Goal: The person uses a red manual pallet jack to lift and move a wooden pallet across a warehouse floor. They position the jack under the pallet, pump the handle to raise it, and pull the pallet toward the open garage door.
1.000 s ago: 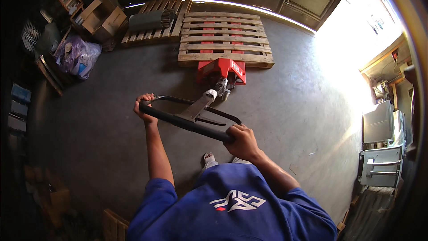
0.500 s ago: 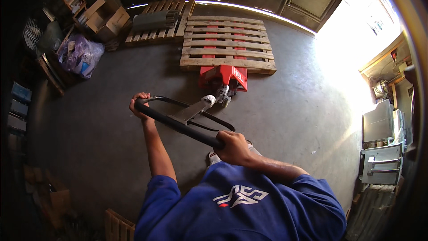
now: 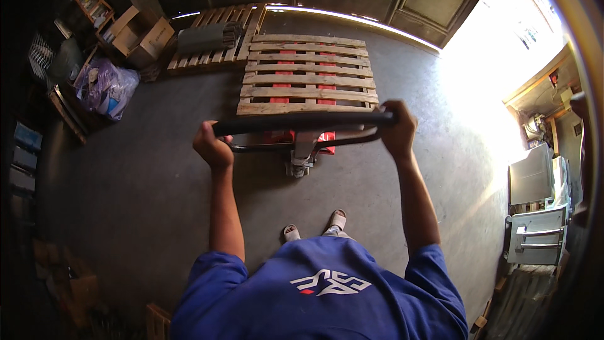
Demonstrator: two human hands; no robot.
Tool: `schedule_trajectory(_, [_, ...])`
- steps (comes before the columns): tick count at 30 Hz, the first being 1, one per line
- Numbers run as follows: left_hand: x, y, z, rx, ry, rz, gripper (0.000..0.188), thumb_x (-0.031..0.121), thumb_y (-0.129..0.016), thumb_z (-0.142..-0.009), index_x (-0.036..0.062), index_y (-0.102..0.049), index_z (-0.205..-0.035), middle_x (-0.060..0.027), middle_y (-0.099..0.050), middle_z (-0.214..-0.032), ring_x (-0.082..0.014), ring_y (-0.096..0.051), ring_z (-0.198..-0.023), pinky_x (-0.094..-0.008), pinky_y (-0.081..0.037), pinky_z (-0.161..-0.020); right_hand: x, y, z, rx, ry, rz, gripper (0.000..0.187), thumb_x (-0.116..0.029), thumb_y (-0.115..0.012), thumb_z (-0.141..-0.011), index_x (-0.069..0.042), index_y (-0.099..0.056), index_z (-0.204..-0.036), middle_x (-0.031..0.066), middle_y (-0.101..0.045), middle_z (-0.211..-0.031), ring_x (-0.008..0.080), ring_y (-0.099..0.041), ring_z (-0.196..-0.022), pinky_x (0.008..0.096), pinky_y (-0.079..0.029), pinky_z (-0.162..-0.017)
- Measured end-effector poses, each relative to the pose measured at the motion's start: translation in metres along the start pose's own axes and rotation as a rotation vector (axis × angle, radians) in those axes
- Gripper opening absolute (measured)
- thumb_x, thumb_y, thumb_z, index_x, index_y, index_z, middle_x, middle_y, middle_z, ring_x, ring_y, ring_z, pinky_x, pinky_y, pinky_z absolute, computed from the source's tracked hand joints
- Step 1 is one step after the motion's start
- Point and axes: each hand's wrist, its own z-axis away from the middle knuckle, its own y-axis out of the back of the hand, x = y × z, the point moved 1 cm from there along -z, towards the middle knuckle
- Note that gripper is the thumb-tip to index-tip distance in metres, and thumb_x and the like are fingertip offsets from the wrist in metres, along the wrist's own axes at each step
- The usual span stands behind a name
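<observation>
Both my arms reach forward to the black loop handle (image 3: pixel 302 122) of a red pallet jack (image 3: pixel 326 143). At the handle's left end my left hand (image 3: pixel 214 145) is wrapped round the bar. My right hand (image 3: pixel 399 128) grips the right end. The handle stands raised and level, its bar hiding much of the jack's red body. Under a wooden pallet (image 3: pixel 308 80) lie the jack's red forks, showing between the slats. The jack's steering wheel (image 3: pixel 298 167) rests on the floor just beyond my feet.
Behind on the left, another pallet (image 3: pixel 182 62) bears a grey roll (image 3: pixel 204 37). An open cardboard box (image 3: pixel 141 38) and a purple plastic bag (image 3: pixel 108 88) stand further left. Grey panels (image 3: pixel 535 233) line the right side, near a bright doorway (image 3: pixel 497 44).
The handle has swung from a slant to level and risen upright. My right hand has moved forward and right with it, while my left shifted slightly right. The pallet appears slightly lower left.
</observation>
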Motion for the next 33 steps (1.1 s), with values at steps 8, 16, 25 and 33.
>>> schedule_trajectory(8, [0.042,-0.077,0.065,0.257,-0.094,-0.357,0.069,0.055,-0.028,-0.107,0.0016,-0.053,-0.071,-0.0035,-0.050,-0.058,-0.0148,-0.049,-0.048,-0.0277,-0.037,-0.046,0.085,-0.069,-0.147,0.046,0.115,-0.156,0.005,0.000,-0.067,-0.089,-0.004,-0.065,-0.092,0.0063,-0.066,-0.070,0.0098,-0.063,-0.066,0.0278,-0.052,-0.064])
schedule_trajectory(16, [0.042,-0.069,0.072,0.350,-0.160,-0.342,0.067,0.051,-0.031,-0.105,0.0011,-0.054,-0.066,-0.0048,-0.053,-0.058,-0.0164,-0.051,-0.050,-0.0294,-0.038,-0.046,0.090,-0.084,-0.143,0.017,0.182,-0.164,0.008,-0.002,-0.072,-0.089,-0.004,-0.065,-0.092,0.0047,-0.065,-0.065,0.0107,-0.065,-0.061,0.0273,-0.051,-0.057])
schedule_trajectory(25, [-0.003,-0.057,-0.009,0.542,0.010,-0.249,0.070,0.057,-0.033,-0.103,0.0001,-0.057,-0.071,-0.0036,-0.053,-0.058,-0.0119,-0.047,-0.049,-0.0256,-0.036,-0.046,0.066,-0.126,-0.153,0.077,0.198,-0.175,0.020,-0.005,-0.079,-0.081,-0.005,-0.062,-0.091,0.0099,-0.060,-0.064,0.0225,-0.063,-0.053,0.0337,-0.050,-0.052])
schedule_trajectory(33, [-0.041,-0.069,-0.113,0.499,0.026,-0.201,0.070,0.060,-0.032,-0.100,0.0009,-0.058,-0.072,-0.0035,-0.053,-0.058,-0.0124,-0.046,-0.048,-0.0261,-0.036,-0.046,0.062,-0.175,-0.194,0.147,0.149,-0.116,0.022,-0.006,-0.080,-0.080,-0.004,-0.061,-0.091,0.0116,-0.061,-0.065,0.0257,-0.063,-0.054,0.0346,-0.050,-0.053])
